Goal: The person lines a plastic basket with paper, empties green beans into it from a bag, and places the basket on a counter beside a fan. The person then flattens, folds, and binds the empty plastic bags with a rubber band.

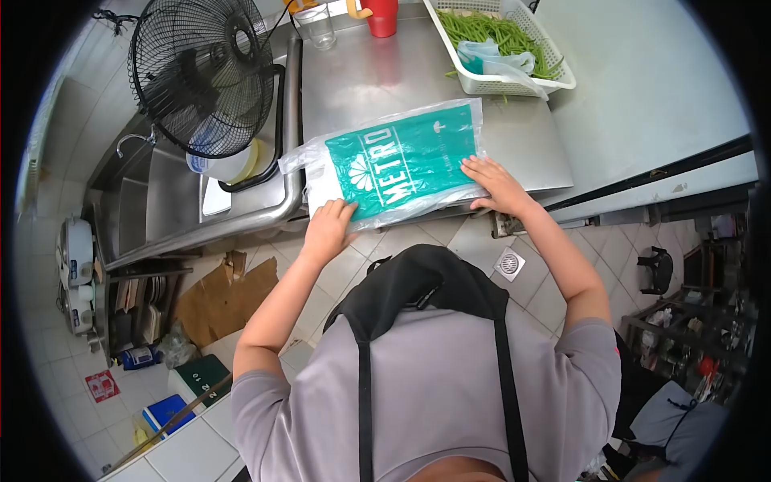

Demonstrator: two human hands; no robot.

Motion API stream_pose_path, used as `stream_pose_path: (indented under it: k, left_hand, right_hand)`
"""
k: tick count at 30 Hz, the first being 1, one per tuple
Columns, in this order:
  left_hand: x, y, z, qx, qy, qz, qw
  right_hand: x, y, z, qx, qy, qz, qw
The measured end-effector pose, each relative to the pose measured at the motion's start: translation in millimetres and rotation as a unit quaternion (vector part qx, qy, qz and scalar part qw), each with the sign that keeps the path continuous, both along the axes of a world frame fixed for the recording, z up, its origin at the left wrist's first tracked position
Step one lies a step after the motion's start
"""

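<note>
A green and clear plastic bag (426, 157) with white "METRO" lettering lies flat across the front part of the steel counter (345, 88). My left hand (328, 230) rests on its lower left corner, fingertips curled on the plastic; whether they pinch it I cannot tell. On the bag's right edge lies my right hand (496, 185), with its fingers spread and thumb apart. Farther back on the right, a white basket (514, 84) holds green beans (490, 30) and a small light-blue plastic bag (498, 60).
A black fan (205, 72) stands at the left over the steel sink (173, 189). At the counter's back are a clear glass (320, 30) and a red cup (382, 18). Cardboard (225, 297) lies on the tiled floor. Part of another person (671, 418) shows at lower right.
</note>
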State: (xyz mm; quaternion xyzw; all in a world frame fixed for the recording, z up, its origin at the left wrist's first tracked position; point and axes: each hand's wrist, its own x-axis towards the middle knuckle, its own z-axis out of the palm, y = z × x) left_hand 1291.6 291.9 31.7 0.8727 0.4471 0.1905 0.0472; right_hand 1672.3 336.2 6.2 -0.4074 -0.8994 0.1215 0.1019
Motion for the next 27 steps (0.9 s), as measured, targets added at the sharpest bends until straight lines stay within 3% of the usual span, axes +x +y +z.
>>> stream_pose_path:
  k: [2, 4, 6, 8, 9, 12, 15, 17, 21, 22, 24, 25, 27]
  left_hand:
    - [-23.0, 0.1, -21.8, -0.03, -0.042, 0.063, 0.997]
    - [-41.9, 5.5, -16.6, 0.04, -0.139, 0.159, 0.977]
    - [-55.4, -2.9, -19.7, -0.006, -0.107, 0.203, 0.973]
    - [-71.7, -10.4, -19.3, -0.014, -0.025, 0.186, 0.982]
    - [-75.6, -12.1, -10.3, -0.119, 0.003, 0.172, 0.978]
    - [-50.7, -10.9, 29.3, -0.076, -0.181, 0.081, 0.977]
    - [0.1, 6.9, 60.0, -0.12, -0.197, -0.027, 0.973]
    - [39.8, 29.6, 42.1, -0.195, -0.173, -0.129, 0.957]
    - [89.9, 67.2, -23.2, -0.092, -0.037, -0.139, 0.985]
    - [95.9, 72.4, -27.0, -0.051, 0.013, -0.125, 0.991]
    - [99.7, 70.2, -31.9, -0.091, 0.04, -0.126, 0.987]
    - [101.0, 69.1, -33.1, -0.097, 0.038, -0.135, 0.985]
    - [98.3, 72.8, -36.9, -0.099, 0.035, -0.167, 0.98]
  right_hand:
    - [0.9, 2.1, 0.4, -0.002, 0.009, -0.003, 1.0]
    - [3.2, 3.5, 1.2, -0.009, 0.019, -0.006, 1.0]
    - [5.3, 3.9, 1.3, -0.017, 0.028, -0.007, 0.999]
    - [6.2, 5.4, 0.3, -0.021, 0.034, -0.009, 0.999]
    - [6.1, 4.8, -0.6, -0.021, 0.036, -0.008, 0.999]
    - [5.7, 2.6, -3.5, -0.02, 0.034, -0.006, 0.999]
    - [1.6, -1.8, 0.7, -0.019, 0.022, 0.002, 1.0]
    - [-0.1, -3.2, -0.6, -0.011, 0.011, 0.016, 1.0]
    - [2.2, 1.8, 8.5, -0.05, 0.049, 0.09, 0.993]
    - [6.1, 6.4, 10.9, -0.084, 0.082, 0.076, 0.99]
    - [17.0, 21.9, 23.5, -0.148, 0.148, 0.045, 0.977]
    - [19.2, 33.0, 30.7, -0.142, 0.238, 0.057, 0.959]
    - [8.7, 52.2, 39.0, -0.279, 0.315, -0.065, 0.905]
